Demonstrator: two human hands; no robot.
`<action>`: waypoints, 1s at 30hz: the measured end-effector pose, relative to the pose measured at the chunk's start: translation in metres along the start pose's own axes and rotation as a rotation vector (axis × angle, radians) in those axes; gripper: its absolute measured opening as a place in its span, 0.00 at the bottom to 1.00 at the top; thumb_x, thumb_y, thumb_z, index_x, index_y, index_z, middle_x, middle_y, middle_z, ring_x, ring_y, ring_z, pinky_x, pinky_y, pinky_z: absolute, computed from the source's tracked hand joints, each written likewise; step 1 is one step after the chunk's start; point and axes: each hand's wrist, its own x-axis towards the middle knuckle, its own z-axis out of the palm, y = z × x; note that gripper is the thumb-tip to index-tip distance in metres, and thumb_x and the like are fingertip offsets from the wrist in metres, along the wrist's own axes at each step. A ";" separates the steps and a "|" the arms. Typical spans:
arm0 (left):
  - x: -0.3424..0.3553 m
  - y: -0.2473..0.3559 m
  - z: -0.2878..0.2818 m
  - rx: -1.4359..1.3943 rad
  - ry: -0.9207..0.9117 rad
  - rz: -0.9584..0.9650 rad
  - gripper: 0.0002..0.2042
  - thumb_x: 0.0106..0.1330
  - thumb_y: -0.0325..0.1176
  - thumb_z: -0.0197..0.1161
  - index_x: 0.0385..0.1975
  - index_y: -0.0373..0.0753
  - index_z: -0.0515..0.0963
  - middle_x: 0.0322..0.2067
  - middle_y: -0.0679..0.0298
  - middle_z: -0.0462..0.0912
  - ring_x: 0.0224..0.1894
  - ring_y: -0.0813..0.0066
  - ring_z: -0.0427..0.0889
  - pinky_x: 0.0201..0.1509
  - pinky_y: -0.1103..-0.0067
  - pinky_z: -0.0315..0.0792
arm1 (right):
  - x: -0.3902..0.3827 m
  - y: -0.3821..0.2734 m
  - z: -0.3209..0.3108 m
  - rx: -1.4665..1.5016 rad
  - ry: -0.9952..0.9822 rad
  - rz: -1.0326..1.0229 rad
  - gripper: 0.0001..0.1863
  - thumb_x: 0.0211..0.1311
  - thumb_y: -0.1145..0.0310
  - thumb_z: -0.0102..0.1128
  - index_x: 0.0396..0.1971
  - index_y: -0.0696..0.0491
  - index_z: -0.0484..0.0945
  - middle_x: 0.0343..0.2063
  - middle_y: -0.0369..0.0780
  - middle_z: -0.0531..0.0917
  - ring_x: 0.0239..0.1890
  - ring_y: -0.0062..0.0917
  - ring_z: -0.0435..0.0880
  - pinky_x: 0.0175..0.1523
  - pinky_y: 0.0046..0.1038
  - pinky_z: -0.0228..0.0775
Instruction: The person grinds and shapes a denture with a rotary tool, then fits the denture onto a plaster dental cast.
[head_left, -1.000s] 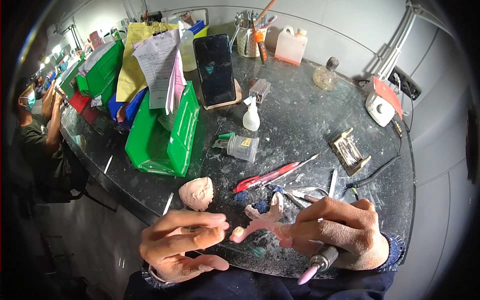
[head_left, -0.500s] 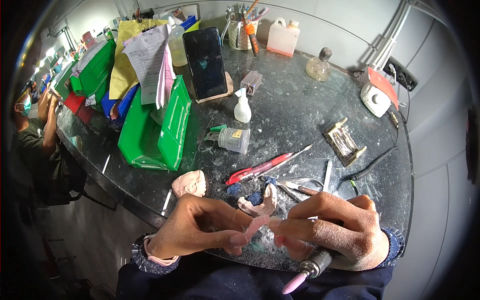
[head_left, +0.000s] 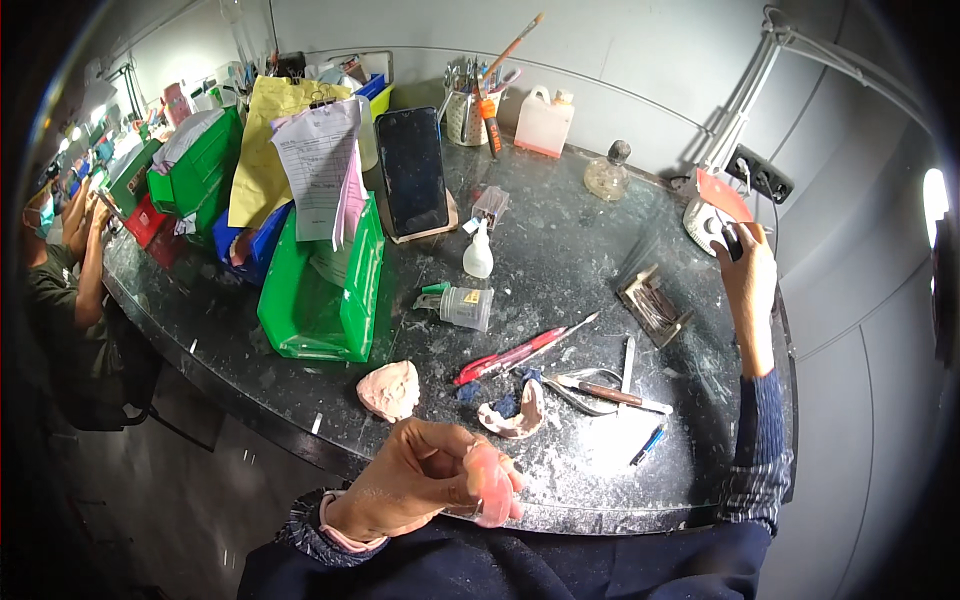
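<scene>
My left hand (head_left: 425,480) is closed around a pink denture (head_left: 490,490), holding it above the front edge of the bench between thumb and fingers. At the far right, my right hand (head_left: 750,285) reaches out to a white control box (head_left: 703,228) with a red cover. Its fingers close on a dark handpiece (head_left: 733,243), mostly hidden by the hand. Just beyond my left hand lie a rounded pinkish plaster cast (head_left: 388,390) and a horseshoe-shaped cast (head_left: 520,415).
Pliers (head_left: 585,388), a red-handled tool (head_left: 510,357) and a flat spatula (head_left: 628,365) lie mid-bench. A bur stand (head_left: 655,308) sits right, a clear cup (head_left: 467,308) and green bin (head_left: 318,325) left. A phone (head_left: 412,175) stands behind. Another person (head_left: 75,260) works far left.
My right hand has left the denture and moved far right to the control box, taking the handpiece along. My left hand keeps the denture, now turned. The view has shifted slightly.
</scene>
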 end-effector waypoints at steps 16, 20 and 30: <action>0.013 -0.003 -0.009 0.018 0.063 0.024 0.08 0.59 0.26 0.61 0.34 0.27 0.76 0.40 0.46 0.78 0.41 0.60 0.81 0.47 0.72 0.77 | 0.001 0.087 0.090 -0.316 -0.039 -0.048 0.18 0.51 0.73 0.57 0.45 0.49 0.72 0.41 0.40 0.74 0.29 0.37 0.81 0.32 0.35 0.74; 0.013 -0.006 -0.008 0.037 0.062 0.020 0.09 0.59 0.26 0.61 0.35 0.27 0.76 0.40 0.47 0.78 0.40 0.60 0.81 0.47 0.73 0.77 | 0.004 0.102 0.097 -0.281 -0.033 -0.147 0.19 0.52 0.71 0.58 0.47 0.48 0.69 0.42 0.40 0.73 0.24 0.37 0.80 0.28 0.35 0.73; 0.025 -0.023 -0.006 -0.085 0.042 0.118 0.11 0.52 0.20 0.65 0.36 0.29 0.76 0.37 0.49 0.80 0.41 0.59 0.81 0.49 0.66 0.74 | 0.002 0.039 0.039 -0.004 0.075 -0.092 0.23 0.48 0.50 0.63 0.26 0.57 0.73 0.13 0.43 0.76 0.16 0.36 0.75 0.22 0.30 0.66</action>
